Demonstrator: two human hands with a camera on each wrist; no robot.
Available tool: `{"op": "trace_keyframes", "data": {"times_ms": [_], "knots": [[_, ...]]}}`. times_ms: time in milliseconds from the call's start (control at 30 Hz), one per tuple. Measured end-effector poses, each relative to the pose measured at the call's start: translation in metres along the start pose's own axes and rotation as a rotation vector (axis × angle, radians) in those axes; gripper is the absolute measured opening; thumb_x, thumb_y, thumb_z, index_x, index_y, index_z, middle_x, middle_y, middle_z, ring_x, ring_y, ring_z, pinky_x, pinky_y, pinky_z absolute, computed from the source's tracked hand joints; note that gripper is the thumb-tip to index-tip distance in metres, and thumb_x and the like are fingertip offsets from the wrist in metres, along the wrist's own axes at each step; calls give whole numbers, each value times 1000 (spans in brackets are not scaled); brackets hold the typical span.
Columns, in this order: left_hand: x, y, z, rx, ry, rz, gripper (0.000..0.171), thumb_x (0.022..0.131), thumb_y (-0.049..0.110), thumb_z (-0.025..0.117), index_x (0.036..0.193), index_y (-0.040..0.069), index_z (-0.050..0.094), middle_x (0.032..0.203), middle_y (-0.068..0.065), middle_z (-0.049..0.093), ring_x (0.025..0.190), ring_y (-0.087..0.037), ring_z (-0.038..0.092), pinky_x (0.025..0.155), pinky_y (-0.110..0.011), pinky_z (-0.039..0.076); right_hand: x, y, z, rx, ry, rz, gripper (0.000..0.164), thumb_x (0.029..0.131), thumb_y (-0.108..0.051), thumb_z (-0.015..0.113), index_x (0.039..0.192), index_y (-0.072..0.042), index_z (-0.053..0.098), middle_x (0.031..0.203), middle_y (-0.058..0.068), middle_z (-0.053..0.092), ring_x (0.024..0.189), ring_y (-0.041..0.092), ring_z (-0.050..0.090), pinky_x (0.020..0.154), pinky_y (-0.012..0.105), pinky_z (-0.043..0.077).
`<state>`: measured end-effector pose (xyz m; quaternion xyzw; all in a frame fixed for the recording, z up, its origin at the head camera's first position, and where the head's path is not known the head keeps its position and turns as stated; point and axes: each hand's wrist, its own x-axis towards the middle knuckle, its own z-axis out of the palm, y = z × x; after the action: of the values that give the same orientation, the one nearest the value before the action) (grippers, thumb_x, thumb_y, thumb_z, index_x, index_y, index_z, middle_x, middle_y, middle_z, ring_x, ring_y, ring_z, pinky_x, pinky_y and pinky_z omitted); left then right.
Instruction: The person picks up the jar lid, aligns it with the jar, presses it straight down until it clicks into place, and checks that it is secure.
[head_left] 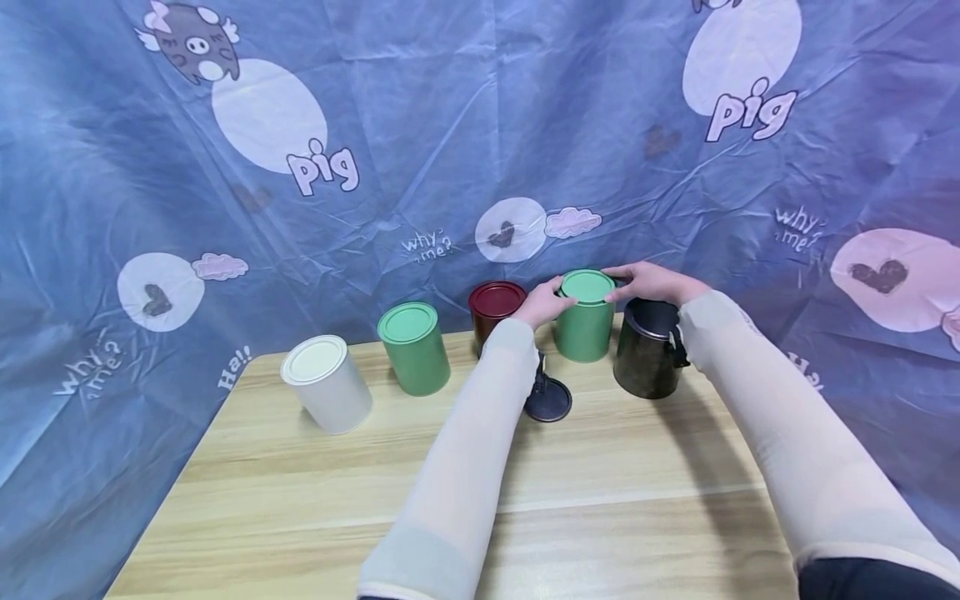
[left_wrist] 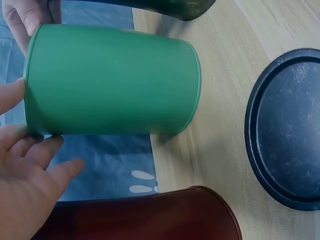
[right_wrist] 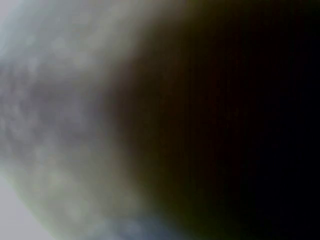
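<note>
At the back of the table stands a green can [head_left: 584, 330] topped by a lighter green lid [head_left: 587, 286]. My left hand [head_left: 543, 304] holds the can's top edge from the left, its thumb at the front of the rim. Opposite it, my right hand [head_left: 651, 282] grips the same edge from the right. In the left wrist view the green can [left_wrist: 110, 80] lies sideways in the picture, with my left hand [left_wrist: 30, 170] at its rim and part of my right hand [left_wrist: 22, 17] at the upper corner. The right wrist view is dark and blurred.
Right of the green can stands a black can [head_left: 647, 358], and left of it a dark red can [head_left: 497, 302]. A round black lid [head_left: 548, 402] lies in front. Another green can [head_left: 415, 350] and a white can [head_left: 330, 392] stand further left. Patterned blue cloth [head_left: 420, 167] hangs behind.
</note>
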<state>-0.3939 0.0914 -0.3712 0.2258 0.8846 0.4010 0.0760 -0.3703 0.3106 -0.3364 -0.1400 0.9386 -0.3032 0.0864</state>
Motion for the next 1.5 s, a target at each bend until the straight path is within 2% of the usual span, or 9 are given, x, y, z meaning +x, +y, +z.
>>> {"op": "trace_keyframes", "data": {"times_ms": [200, 533, 833, 1000, 1167, 1367, 1500], "knots": [[0, 0, 1, -20, 14, -29, 60, 95, 23, 58, 150, 10, 37, 154, -9, 37, 142, -23, 36, 116, -34, 32, 2, -1, 0, 34, -30, 18, 72, 91, -26, 68, 147, 3, 34, 147, 32, 35, 139, 46, 28, 114, 58, 26], [-2, 1, 4, 11, 29, -57, 61, 96, 26, 57, 151, 10, 34, 157, -4, 32, 145, -22, 31, 118, -31, 27, 3, 1, 0, -16, -29, 30, 72, 90, -29, 68, 147, 1, 35, 146, 32, 36, 138, 47, 29, 114, 58, 25], [-5, 6, 6, 44, 74, -76, 59, 94, 26, 59, 148, 13, 40, 152, -5, 42, 138, -22, 42, 113, -30, 36, 0, -1, 0, -43, -24, 43, 71, 91, -31, 66, 147, 1, 35, 147, 32, 35, 139, 48, 27, 114, 59, 23], [-5, 7, 5, 18, 89, -92, 58, 93, 26, 61, 147, 14, 42, 147, -7, 48, 134, -23, 47, 111, -32, 39, 0, -1, 0, -36, -26, 38, 71, 91, -30, 66, 147, 1, 36, 147, 32, 36, 139, 48, 28, 114, 59, 24], [-5, 8, 5, -11, 91, -102, 59, 93, 25, 61, 147, 14, 42, 148, -7, 47, 135, -23, 46, 111, -32, 39, 0, -1, 0, -29, -17, 48, 71, 91, -31, 66, 147, 0, 36, 147, 32, 36, 139, 48, 28, 114, 59, 23], [-5, 7, 8, -46, 109, -151, 60, 90, 24, 64, 145, 16, 44, 148, -4, 47, 134, -21, 47, 110, -32, 39, 0, -1, 2, -8, -28, 74, 72, 90, -32, 66, 148, -1, 35, 149, 31, 34, 140, 47, 26, 115, 59, 23], [-5, 7, 9, -80, 123, -151, 59, 90, 23, 65, 145, 16, 45, 147, -6, 48, 134, -23, 47, 110, -33, 40, 0, -2, 2, -3, -19, 73, 72, 90, -32, 66, 148, -1, 36, 148, 31, 34, 140, 47, 26, 115, 59, 23]]}}
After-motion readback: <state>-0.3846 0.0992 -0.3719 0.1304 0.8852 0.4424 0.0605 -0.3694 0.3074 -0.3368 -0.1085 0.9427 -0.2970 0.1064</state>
